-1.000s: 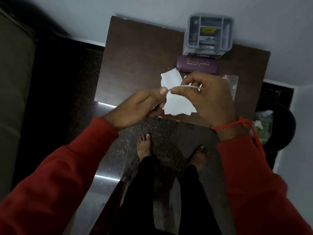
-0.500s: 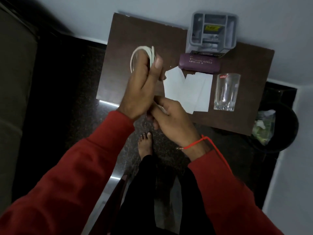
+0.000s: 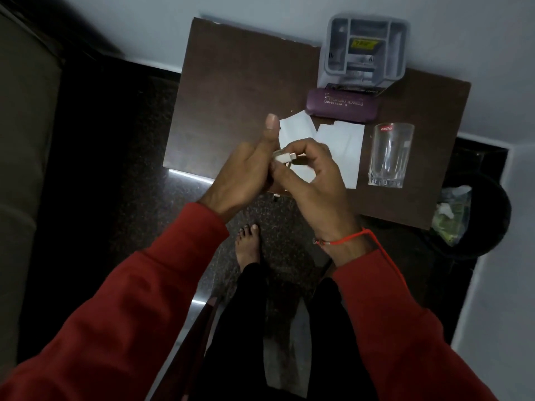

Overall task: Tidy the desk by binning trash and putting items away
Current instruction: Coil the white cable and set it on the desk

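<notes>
Above the brown desk (image 3: 237, 91), both hands grip what seems a coiled white cable (image 3: 285, 156).

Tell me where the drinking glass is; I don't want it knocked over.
In the head view the drinking glass stands upright on the right part of the desk, just right of the white papers and below the purple case.
</notes>
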Tool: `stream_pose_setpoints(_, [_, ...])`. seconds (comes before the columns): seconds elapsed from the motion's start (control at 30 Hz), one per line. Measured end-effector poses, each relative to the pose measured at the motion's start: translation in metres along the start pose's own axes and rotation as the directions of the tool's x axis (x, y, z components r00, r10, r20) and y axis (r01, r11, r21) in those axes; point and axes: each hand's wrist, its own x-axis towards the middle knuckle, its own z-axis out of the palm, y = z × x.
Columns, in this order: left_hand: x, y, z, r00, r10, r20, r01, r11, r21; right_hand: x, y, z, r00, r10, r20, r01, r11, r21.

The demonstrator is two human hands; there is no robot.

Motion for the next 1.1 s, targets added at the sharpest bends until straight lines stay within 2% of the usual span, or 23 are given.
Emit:
stream_pose_setpoints(0.07, [0.003, 0.002, -0.001, 1.0, -0.022, 0.012, 0.022, 0.999, -0.027, 0.0, -0.001, 0.002, 0.99, 0.137, 0.032, -0.141, 0.949, 0.282])
stream_pose_setpoints(0.1, [0.004, 0.003, -0.001, 1.0, -0.025, 0.01, 0.026, 0.999, -0.034, 0.002, -0.002, 0.001, 0.983, 0.173, 0.057, -0.182, 0.917, 0.356])
stream_pose_setpoints(0.23, [0.008, 0.004, -0.004, 0.994, -0.017, -0.11, 0.006, 0.995, -0.102, 0.014, -0.012, -0.006, 0.992, 0.106, 0.064, -0.117, 0.968, 0.224])
stream_pose_setpoints(0.37, [0.017, 0.006, -0.009, 0.973, 0.022, -0.231, -0.055, 0.989, -0.138, 0.026, -0.021, -0.004, 0.993, 0.119, 0.02, -0.121, 0.977, 0.174])
stream_pose_setpoints(0.47, [0.028, 0.01, -0.014, 0.978, 0.079, -0.193, -0.101, 0.989, -0.107, 0.036, -0.029, -0.006, 0.985, 0.17, -0.013, -0.163, 0.961, 0.223])
stream_pose_setpoints(0.6, [0.04, 0.006, -0.02, 0.985, 0.174, -0.018, -0.174, 0.985, 0.02, 0.05, -0.031, -0.011, 0.957, 0.264, -0.116, -0.203, 0.902, 0.38])
stream_pose_setpoints(0.67, [0.045, 0.003, -0.023, 0.977, 0.211, -0.021, -0.209, 0.975, 0.078, 0.055, -0.031, -0.011, 0.961, 0.237, -0.141, -0.172, 0.915, 0.365])
stream_pose_setpoints(0.8, [0.053, 0.002, -0.026, 0.959, 0.26, -0.112, -0.237, 0.955, 0.18, 0.06, -0.029, -0.014, 0.968, 0.183, -0.172, -0.128, 0.948, 0.291])
stream_pose_setpoints(0.87, [0.055, 0.002, -0.027, 0.969, 0.205, -0.139, -0.202, 0.979, 0.032, 0.064, -0.028, -0.016, 0.966, 0.199, -0.166, -0.145, 0.946, 0.29])
stream_pose_setpoints(0.93, [0.056, 0.005, -0.025, 0.991, 0.067, -0.117, -0.096, 0.96, -0.263, 0.068, -0.028, -0.017, 0.964, 0.236, -0.12, -0.187, 0.929, 0.32])
stream_pose_setpoints(1.0, [0.058, 0.011, -0.024, 0.998, -0.058, -0.022, 0.037, 0.846, -0.532, 0.073, -0.028, -0.016, 0.964, 0.25, -0.09, -0.209, 0.922, 0.327])
stream_pose_setpoints(1.1, [0.06, 0.017, -0.03, 0.972, -0.139, 0.189, 0.233, 0.663, -0.711, 0.081, -0.028, -0.015, 0.969, 0.216, -0.119, -0.177, 0.945, 0.277])
